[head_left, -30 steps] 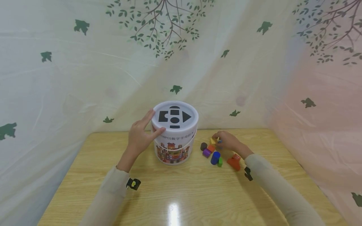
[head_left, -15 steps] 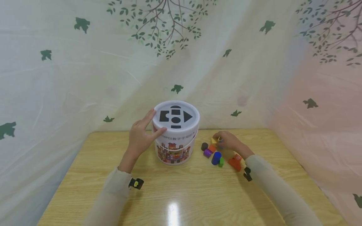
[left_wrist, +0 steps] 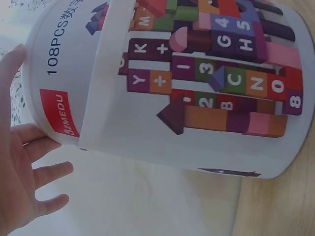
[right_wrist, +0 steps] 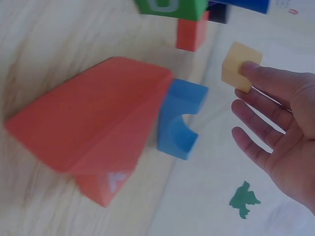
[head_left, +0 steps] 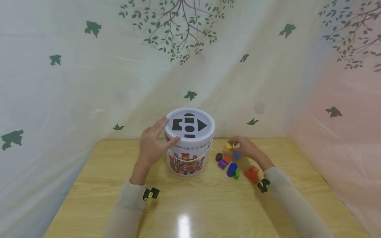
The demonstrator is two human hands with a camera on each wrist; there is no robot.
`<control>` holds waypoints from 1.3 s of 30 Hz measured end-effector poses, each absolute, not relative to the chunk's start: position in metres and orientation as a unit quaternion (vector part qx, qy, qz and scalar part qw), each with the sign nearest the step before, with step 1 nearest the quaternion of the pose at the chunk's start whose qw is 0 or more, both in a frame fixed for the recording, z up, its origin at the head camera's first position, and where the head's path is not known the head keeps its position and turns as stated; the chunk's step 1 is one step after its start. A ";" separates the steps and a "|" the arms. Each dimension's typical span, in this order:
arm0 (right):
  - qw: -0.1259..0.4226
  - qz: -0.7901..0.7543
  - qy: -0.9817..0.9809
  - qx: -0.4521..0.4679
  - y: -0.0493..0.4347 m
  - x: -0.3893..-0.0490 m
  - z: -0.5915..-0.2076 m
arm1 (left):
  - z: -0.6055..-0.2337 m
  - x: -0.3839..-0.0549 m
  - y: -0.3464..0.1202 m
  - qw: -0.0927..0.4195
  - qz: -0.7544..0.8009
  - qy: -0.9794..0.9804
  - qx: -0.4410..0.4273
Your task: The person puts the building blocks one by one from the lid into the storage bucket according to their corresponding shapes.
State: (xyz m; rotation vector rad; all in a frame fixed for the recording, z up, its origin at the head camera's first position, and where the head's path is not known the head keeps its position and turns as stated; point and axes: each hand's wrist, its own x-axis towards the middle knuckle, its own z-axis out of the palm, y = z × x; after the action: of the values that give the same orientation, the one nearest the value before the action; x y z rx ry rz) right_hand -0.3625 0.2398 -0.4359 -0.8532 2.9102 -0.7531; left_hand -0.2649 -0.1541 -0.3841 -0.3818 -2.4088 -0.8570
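Observation:
A white bucket with a lid stands upright on the wooden table; dark shaped openings show in the lid. My left hand rests against the lid's left rim, thumb at the front and fingers spread; the left wrist view shows some fingers stretched clear of the wall. Between thumb and index finger, my right hand pinches a yellow block, the other fingers loose. In the right wrist view a blue block with a rounded notch lies on the table near this hand.
Left of and nearer than my right hand lie a dark cylinder, an orange-red block, a purple block, a blue cylinder and a green block. Red blocks lie near the right wrist. A printed cloth hangs behind.
My right hand has shifted slightly with the yellow block pinched, and the blue block beneath shows more. The left hand stays on the lid's rim. The whole view has shifted a little.

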 end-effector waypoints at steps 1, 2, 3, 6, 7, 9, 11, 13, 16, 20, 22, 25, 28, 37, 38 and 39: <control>0.004 -0.244 0.930 -0.276 0.241 -0.361 -0.434 | -0.383 -0.264 -0.154 0.276 -0.316 -0.897 -0.141; -0.001 -0.249 0.928 -0.277 0.241 -0.361 -0.433 | -0.383 -0.264 -0.153 0.277 -0.312 -0.898 -0.141; -0.007 -0.254 0.927 -0.277 0.242 -0.360 -0.431 | -0.382 -0.264 -0.153 0.278 -0.309 -0.899 -0.141; -0.025 -0.264 0.922 -0.280 0.243 -0.358 -0.427 | -0.381 -0.263 -0.152 0.279 -0.304 -0.900 -0.141; -0.029 -0.268 0.922 -0.279 0.243 -0.357 -0.426 | -0.381 -0.262 -0.153 0.278 -0.304 -0.900 -0.141; -0.036 -0.272 0.921 -0.277 0.243 -0.354 -0.422 | -0.381 -0.262 -0.153 0.274 -0.306 -0.901 -0.140; -0.038 -0.284 0.919 -0.271 0.242 -0.352 -0.419 | -0.382 -0.262 -0.153 0.270 -0.311 -0.901 -0.139; -0.041 -0.295 0.917 -0.266 0.242 -0.349 -0.414 | -0.383 -0.262 -0.153 0.268 -0.316 -0.899 -0.139; -0.049 -0.308 0.914 -0.260 0.241 -0.346 -0.407 | -0.385 -0.262 -0.152 0.267 -0.324 -0.897 -0.138; -0.079 -0.312 0.913 -0.251 0.239 -0.343 -0.394 | -0.386 -0.262 -0.152 0.263 -0.330 -0.896 -0.136; -0.099 -0.317 0.910 -0.248 0.236 -0.341 -0.385 | -0.385 -0.262 -0.152 0.262 -0.331 -0.896 -0.136; -0.125 -0.326 0.902 -0.255 0.227 -0.338 -0.369 | -0.384 -0.261 -0.152 0.265 -0.332 -0.895 -0.137; -0.141 -0.335 0.893 -0.267 0.217 -0.335 -0.354 | -0.385 -0.261 -0.152 0.269 -0.331 -0.894 -0.137; -0.159 -0.352 0.877 -0.285 0.184 -0.334 -0.322 | -0.386 -0.263 -0.152 0.266 -0.336 -0.893 -0.136; -0.159 -0.352 0.877 -0.287 0.180 -0.333 -0.320 | -0.386 -0.262 -0.152 0.267 -0.337 -0.893 -0.136; -0.158 -0.353 0.876 -0.289 0.175 -0.334 -0.317 | -0.386 -0.262 -0.152 0.266 -0.338 -0.892 -0.136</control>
State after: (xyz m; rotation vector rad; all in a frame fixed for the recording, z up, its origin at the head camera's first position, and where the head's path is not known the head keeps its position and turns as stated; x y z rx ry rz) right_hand -0.3335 0.1751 -0.3174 -1.0121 3.0682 -1.2368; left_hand -0.2624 -0.1521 -0.3858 -0.3683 -2.4090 -0.9125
